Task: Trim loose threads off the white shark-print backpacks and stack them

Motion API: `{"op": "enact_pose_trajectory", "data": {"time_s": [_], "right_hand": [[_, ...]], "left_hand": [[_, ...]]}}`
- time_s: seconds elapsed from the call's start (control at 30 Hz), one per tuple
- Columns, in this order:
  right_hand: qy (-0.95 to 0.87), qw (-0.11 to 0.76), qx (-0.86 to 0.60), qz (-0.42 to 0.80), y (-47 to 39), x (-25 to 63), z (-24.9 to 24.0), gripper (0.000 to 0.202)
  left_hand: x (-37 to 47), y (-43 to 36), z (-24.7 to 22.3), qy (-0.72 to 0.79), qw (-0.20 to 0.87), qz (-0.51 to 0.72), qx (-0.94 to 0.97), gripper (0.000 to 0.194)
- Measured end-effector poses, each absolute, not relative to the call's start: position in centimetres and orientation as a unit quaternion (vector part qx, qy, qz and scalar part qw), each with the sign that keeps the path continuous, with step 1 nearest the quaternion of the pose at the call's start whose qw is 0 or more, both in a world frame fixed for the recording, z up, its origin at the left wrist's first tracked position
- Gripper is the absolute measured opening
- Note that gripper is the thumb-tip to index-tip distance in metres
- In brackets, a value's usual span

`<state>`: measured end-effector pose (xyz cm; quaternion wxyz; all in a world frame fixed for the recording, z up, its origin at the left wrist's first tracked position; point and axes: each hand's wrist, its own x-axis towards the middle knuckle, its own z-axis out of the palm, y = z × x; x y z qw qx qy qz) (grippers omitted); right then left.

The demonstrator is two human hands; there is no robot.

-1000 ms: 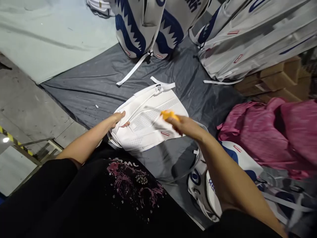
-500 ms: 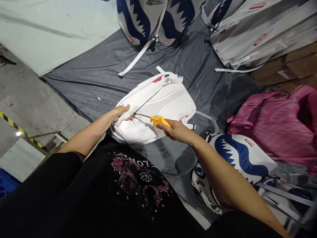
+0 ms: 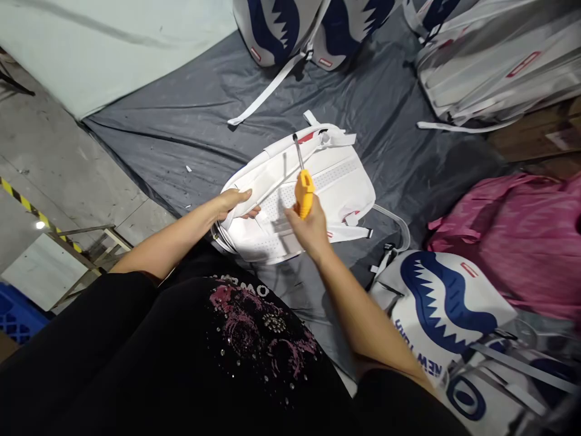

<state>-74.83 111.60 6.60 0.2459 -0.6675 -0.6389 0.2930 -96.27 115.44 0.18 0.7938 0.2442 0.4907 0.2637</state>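
Observation:
A white backpack [image 3: 338, 197] lies with its padded, dotted back panel facing up on the dark grey sheet. My left hand [image 3: 235, 204] is closed around its shoulder strap near the left end, the thumb on top and the fingers beneath. In my right hand [image 3: 310, 227] is a yellow air blow gun [image 3: 305, 186], gripped by its handle. Its thin metal nozzle points away from me, over the far side of the backpack near a red patch. The fingers wrapped round the handle are partly hidden.
Grey sheet [image 3: 181, 133] covers the work surface. White-and-blue backpacks [image 3: 284, 30] stand at the back; another backpack [image 3: 449, 290] lies on the right. Pink bags [image 3: 521, 242] and a cardboard box [image 3: 526, 136] are farther right. A loose strap [image 3: 267, 94] trails across the sheet.
My right hand has swung the air blow gun from pointing left at the strap by my left hand to pointing away over the backpack's far edge. My left hand keeps its hold.

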Motion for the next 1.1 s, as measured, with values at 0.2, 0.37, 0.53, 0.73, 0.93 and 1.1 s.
{"op": "enact_pose_trajectory", "data": {"time_s": [0.2, 0.37, 0.53, 0.73, 0.93, 1.1], "right_hand": [[-0.646, 0.279, -0.663, 0.254, 109.8, -79.8, 2.1, 0.029], [-0.654, 0.193, -0.701, 0.209, 109.4, -80.6, 1.4, 0.038], [-0.636, 0.143, -0.734, 0.192, 109.5, -81.6, 1.4, 0.044], [-0.61, 0.172, -0.754, 0.175, 109.7, -82.0, 1.5, 0.041], [-0.631, 0.125, -0.745, 0.174, 109.8, -82.9, 1.7, 0.039], [-0.635, 0.109, -0.745, 0.173, 110.3, -83.5, 1.6, 0.039]], "left_hand": [[-94.8, 113.8, -0.5, 0.482, 0.794, 0.299, 0.218, 0.037], [-94.5, 114.0, -1.4, 0.487, 0.784, 0.321, 0.213, 0.034], [-94.0, 113.7, -1.4, 0.494, 0.757, 0.349, 0.248, 0.035], [-93.5, 113.6, -0.6, 0.529, 0.732, 0.347, 0.253, 0.03], [-93.2, 113.7, -0.8, 0.559, 0.693, 0.342, 0.3, 0.036], [-93.0, 113.7, -0.6, 0.584, 0.672, 0.327, 0.315, 0.022]]}}
